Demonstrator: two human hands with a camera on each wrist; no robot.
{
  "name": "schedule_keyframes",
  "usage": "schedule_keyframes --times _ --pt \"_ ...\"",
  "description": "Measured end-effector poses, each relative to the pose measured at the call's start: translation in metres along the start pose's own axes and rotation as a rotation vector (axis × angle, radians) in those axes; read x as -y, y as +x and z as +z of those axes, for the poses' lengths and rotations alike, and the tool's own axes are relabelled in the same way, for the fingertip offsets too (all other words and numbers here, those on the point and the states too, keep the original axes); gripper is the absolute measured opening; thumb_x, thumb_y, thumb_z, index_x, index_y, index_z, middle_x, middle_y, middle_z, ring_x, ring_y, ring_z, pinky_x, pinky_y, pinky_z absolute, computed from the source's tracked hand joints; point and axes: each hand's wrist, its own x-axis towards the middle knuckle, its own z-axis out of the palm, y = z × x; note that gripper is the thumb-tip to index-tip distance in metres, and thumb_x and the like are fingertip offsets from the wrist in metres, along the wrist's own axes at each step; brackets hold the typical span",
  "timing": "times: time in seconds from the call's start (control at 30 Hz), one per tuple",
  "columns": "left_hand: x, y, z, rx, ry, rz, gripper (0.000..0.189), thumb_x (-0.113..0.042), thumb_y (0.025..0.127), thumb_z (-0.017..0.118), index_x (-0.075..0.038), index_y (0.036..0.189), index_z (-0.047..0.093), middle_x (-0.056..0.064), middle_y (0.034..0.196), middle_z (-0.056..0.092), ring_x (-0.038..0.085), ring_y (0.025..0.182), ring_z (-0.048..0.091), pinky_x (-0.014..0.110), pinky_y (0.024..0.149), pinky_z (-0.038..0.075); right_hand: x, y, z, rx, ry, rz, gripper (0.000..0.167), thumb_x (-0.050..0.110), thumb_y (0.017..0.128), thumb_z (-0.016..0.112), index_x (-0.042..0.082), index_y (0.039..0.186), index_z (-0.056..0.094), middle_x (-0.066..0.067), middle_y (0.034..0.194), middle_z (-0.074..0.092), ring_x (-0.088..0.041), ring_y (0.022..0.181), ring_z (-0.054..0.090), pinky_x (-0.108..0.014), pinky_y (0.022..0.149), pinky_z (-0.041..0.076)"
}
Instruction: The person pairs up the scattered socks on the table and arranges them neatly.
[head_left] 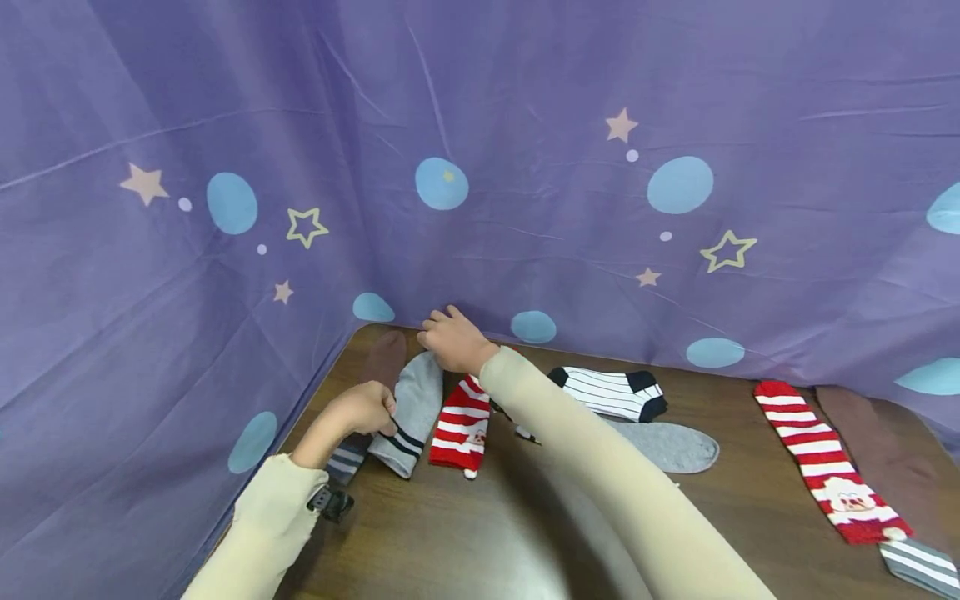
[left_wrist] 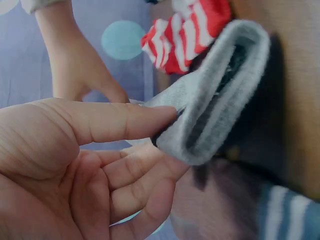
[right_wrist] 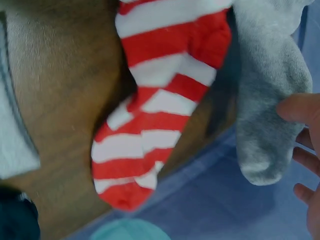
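My left hand (head_left: 363,408) pinches a grey sock (head_left: 420,387) with black stripes near its cuff, thumb on one side and fingers on the other. In the left wrist view the sock's open cuff (left_wrist: 250,37) is lifted toward the camera. At the toe end, my right hand (head_left: 456,340) has loosely spread fingers. Its thumb (right_wrist: 295,107) lies against the grey sock (right_wrist: 270,100) in the right wrist view. A red-and-white striped sock (head_left: 463,425) lies just right of the grey one. To the left is a brown sock (head_left: 385,354) with a grey striped cuff.
A white pinstriped sock (head_left: 603,390) and a plain grey sock (head_left: 663,446) lie right of centre on the wooden table (head_left: 435,533). Farther right are another red striped sock (head_left: 813,442) and a brown sock (head_left: 870,433). Purple cloth (head_left: 525,125) rises behind and at the left.
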Motion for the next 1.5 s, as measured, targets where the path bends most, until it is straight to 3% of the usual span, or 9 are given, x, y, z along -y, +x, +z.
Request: schedule_keyframes --times 0.1,0.17,0.3,0.43,0.57,0.8,0.97,1.17,1.5 --pt "-0.003 0.007 -0.008 0.04 -0.064 0.046 0.044 0.001 0.08 0.073 -0.017 0.061 0.037 -0.008 0.056 0.028 0.009 0.053 0.041 0.022 0.054 0.028 -0.005 -0.005 -0.011 -0.031 -0.029 0.005 0.027 0.011 0.104 0.054 0.019 0.122 0.072 0.003 0.119 0.071 -0.021 0.12 0.057 -0.047 0.117 0.037" --pt "-0.006 0.01 -0.011 0.045 -0.065 0.054 0.042 0.001 0.082 0.072 -0.015 0.062 0.038 -0.008 0.057 0.029 0.009 0.054 0.041 0.022 0.054 0.028 -0.008 -0.01 -0.019 -0.026 -0.045 0.009 0.029 0.01 0.104 0.053 0.019 0.125 0.071 0.003 0.12 0.071 -0.021 0.121 0.059 -0.047 0.118 0.037" --pt "-0.013 0.015 -0.017 0.026 -0.016 0.044 0.009 -0.001 0.083 0.072 -0.001 0.082 0.063 0.0 0.068 0.052 0.013 0.061 0.051 0.023 0.057 0.04 -0.015 -0.02 -0.032 0.002 -0.057 0.035 0.029 0.009 0.103 0.055 0.02 0.127 0.069 0.002 0.12 0.073 -0.021 0.117 0.065 -0.045 0.115 0.041" --pt "-0.021 0.018 -0.024 -0.021 0.061 0.059 0.024 -0.006 0.085 0.073 -0.001 0.108 0.073 0.01 0.096 0.069 0.021 0.081 0.06 0.034 0.073 0.052 -0.025 -0.034 -0.04 0.039 -0.041 0.077 0.029 0.009 0.102 0.057 0.019 0.128 0.067 0.001 0.118 0.075 -0.019 0.11 0.07 -0.043 0.106 0.048" --pt "-0.028 0.02 -0.028 -0.085 0.089 0.089 0.023 -0.01 0.085 0.072 -0.004 0.106 0.075 0.013 0.109 0.072 0.026 0.094 0.064 0.043 0.084 0.053 -0.036 -0.052 -0.043 0.055 -0.015 0.106 0.026 0.01 0.099 0.063 0.018 0.124 0.068 0.0 0.112 0.076 -0.018 0.104 0.071 -0.04 0.098 0.053" --pt "-0.035 0.027 -0.026 -0.196 0.024 0.145 0.02 -0.013 0.087 0.068 -0.003 0.103 0.075 0.012 0.1 0.074 0.025 0.088 0.065 0.037 0.073 0.05 -0.061 -0.09 -0.047 -0.031 0.143 0.192 0.01 0.007 0.089 0.072 0.013 0.097 0.073 -0.003 0.095 0.073 -0.02 0.089 0.07 -0.04 0.078 0.058" --pt "-0.044 0.035 -0.025 -0.252 -0.031 0.215 0.022 -0.014 0.09 0.067 -0.001 0.106 0.075 0.014 0.097 0.074 0.029 0.09 0.068 0.039 0.075 0.051 -0.08 -0.118 -0.055 -0.066 0.275 0.277 0.015 0.005 0.085 0.074 0.009 0.077 0.063 -0.002 0.077 0.06 -0.016 0.07 0.048 -0.038 0.065 0.049" --pt "-0.048 0.04 -0.026 -0.287 -0.155 0.301 0.019 -0.01 0.093 0.067 0.003 0.105 0.074 0.018 0.098 0.072 0.026 0.09 0.063 0.031 0.073 0.047 -0.093 -0.148 -0.063 -0.083 0.449 0.346 0.006 0.012 0.092 0.075 0.009 0.088 0.071 -0.001 0.084 0.068 -0.013 0.071 0.049 -0.031 0.066 0.044" --pt "-0.061 0.046 -0.017 -0.232 -0.324 0.4 0.017 -0.011 0.097 0.067 0.003 0.105 0.072 0.01 0.092 0.067 0.015 0.084 0.053 0.027 0.071 0.045 -0.106 -0.196 -0.058 -0.206 0.662 0.375 0.007 0.01 0.09 0.077 0.007 0.086 0.073 -0.006 0.082 0.072 -0.013 0.071 0.056 -0.031 0.069 0.047"
